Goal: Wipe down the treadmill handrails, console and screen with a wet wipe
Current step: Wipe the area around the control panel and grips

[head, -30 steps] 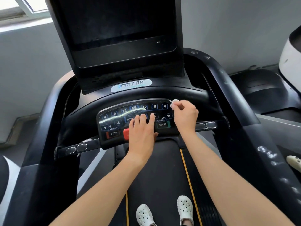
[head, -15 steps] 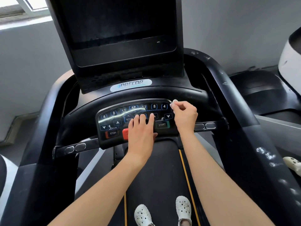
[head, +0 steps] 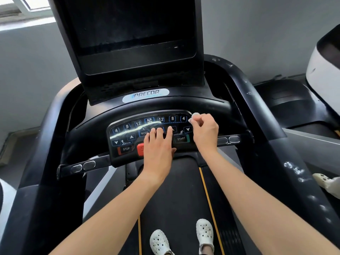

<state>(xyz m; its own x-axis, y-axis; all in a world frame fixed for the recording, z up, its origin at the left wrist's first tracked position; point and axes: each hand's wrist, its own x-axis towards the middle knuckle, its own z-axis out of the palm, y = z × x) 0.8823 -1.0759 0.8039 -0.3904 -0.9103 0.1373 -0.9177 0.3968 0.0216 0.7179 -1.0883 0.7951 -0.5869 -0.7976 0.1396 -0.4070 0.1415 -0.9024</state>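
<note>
Right hand (head: 205,132) pinches one balled wet wipe (head: 194,115) at the console (head: 127,138) corner while left hand (head: 158,150) lies flat on it

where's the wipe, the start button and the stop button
small white wet wipe (head: 195,115): head view, exposed wad
green-edged black START button (head: 181,138): head view, lettering
red-edged black STOP button (head: 126,149): head view, lettering

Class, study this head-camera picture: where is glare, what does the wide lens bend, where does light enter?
Head view: a glare streak crosses the button panel beside the left hand; the wide lens bows the right handrail; daylight enters through the window, top left; the wipe pinched in the right hand shows little detail.
</note>
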